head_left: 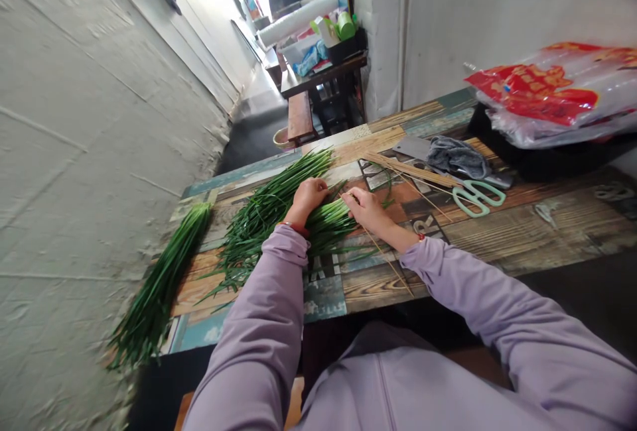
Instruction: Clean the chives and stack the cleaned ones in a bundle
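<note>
Both hands meet over a small heap of garlic chives (332, 217) with pale stem ends, in the middle of the table. My left hand (309, 200) is closed, its fingertips pinching a few chive stalks. My right hand (369, 209) is closed close by on its right, gripping a thin bamboo skewer (385, 260) that slants down toward the table's near edge. The fingers hide whether the skewer's tip touches the stalks. Behind and left of my hands spreads a larger pile of chives (269, 199). Another bunch of chives (172, 278) lies at the table's left end.
Several bamboo skewers (411, 169) lie beside green-handled scissors (478, 197), a grey cloth (458, 157) and a flat metal blade (413, 147). Red-and-clear plastic packaging (542, 96) sits at the right. A white wall (74, 152) borders the left; a cluttered table (323, 73) stands beyond.
</note>
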Available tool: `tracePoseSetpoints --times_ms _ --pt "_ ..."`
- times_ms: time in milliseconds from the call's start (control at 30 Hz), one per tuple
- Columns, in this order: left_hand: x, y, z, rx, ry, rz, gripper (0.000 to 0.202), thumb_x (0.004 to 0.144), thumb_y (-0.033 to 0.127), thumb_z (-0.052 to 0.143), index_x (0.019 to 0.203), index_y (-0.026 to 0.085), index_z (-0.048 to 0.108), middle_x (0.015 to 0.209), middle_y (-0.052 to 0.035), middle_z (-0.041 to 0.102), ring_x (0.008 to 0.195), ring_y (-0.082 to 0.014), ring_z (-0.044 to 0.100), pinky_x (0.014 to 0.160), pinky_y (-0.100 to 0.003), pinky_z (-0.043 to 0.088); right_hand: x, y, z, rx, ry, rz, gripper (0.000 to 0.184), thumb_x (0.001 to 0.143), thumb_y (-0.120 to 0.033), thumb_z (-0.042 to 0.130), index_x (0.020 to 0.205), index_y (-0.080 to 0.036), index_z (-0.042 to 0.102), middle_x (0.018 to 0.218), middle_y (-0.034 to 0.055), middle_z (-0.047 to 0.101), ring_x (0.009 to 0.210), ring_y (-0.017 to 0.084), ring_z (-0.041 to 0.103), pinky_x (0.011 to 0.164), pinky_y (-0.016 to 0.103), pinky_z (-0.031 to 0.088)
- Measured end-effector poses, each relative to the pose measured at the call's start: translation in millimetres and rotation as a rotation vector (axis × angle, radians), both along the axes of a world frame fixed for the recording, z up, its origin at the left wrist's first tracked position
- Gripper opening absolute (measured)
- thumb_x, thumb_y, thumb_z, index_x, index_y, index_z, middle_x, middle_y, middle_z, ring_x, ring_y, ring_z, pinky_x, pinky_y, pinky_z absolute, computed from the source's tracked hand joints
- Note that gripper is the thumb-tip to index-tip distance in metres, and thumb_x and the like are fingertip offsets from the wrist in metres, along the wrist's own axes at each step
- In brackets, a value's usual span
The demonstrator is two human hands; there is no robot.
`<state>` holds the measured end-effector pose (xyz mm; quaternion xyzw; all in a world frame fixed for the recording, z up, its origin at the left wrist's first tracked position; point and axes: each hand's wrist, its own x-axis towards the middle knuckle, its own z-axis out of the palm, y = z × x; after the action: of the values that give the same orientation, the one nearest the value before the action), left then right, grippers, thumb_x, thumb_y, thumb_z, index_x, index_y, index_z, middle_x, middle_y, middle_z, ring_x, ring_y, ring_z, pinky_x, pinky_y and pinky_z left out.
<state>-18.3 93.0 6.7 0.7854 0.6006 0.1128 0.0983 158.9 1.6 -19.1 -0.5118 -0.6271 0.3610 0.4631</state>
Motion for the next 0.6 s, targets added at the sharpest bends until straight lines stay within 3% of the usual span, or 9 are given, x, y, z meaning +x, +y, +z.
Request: tracePoseSetpoints --times_ms 133,233,333,467,600 --pt "-6.2 -13.4 4.9 0.076 -0.229 0.004 0.005 0.073 0.010 0.066 0.073 0.015 0.064 0.070 0.0008 0.060 0.066 -0.0116 0.051 0.064 -0.023 0.041 -1.5 -0.2 -2.7 0.013 0.048 -0.012 0.025 0.095 -0.036 0.048 0.089 -0.019 0.065 0.072 0.0011 0.067 0.060 0.014 0.062 0.061 0.025 0.043" --pt "-5.3 -33.2 5.1 0.030 -0.457 -0.042 0.011 0.076 0.012 0.066 0.086 0.015 0.067 0.068 0.0030 0.060 0.062 -0.0102 0.052 0.060 -0.021 0.040 -2.8 -2.4 -2.3 0.033 0.048 -0.019 0.025 0.094 -0.034 0.048 0.091 -0.018 0.066 0.077 0.0022 0.069 0.058 0.014 0.064 0.063 0.026 0.046" --pt "1.8 -54.2 3.0 -0.008 -0.612 -0.117 0.022 0.083 0.020 0.063 0.103 0.016 0.072 0.077 -0.0002 0.069 0.067 -0.0114 0.058 0.064 -0.023 0.044 -2.3 -6.5 1.0 0.127 -0.001 -0.055 0.024 0.093 -0.033 0.048 0.091 -0.019 0.067 0.083 0.0045 0.072 0.067 0.016 0.067 0.068 0.026 0.048" --pt "8.6 -70.5 2.3 0.038 -0.705 -0.151 0.022 0.089 0.029 0.060 0.094 0.016 0.077 0.095 -0.0062 0.076 0.087 -0.0176 0.066 0.080 -0.028 0.049 0.3 -10.2 5.9 0.207 -0.070 -0.070 0.025 0.092 -0.035 0.048 0.092 -0.021 0.069 0.087 0.0048 0.075 0.077 0.018 0.068 0.074 0.027 0.050" --pt "7.5 -76.4 5.1 0.087 -0.695 -0.124 0.019 0.088 0.029 0.062 0.088 0.016 0.077 0.091 -0.0053 0.076 0.088 -0.0186 0.066 0.083 -0.030 0.050 1.9 -11.2 6.9 0.143 -0.089 -0.068 0.025 0.092 -0.036 0.049 0.092 -0.021 0.070 0.086 0.0045 0.075 0.076 0.019 0.068 0.073 0.028 0.050"
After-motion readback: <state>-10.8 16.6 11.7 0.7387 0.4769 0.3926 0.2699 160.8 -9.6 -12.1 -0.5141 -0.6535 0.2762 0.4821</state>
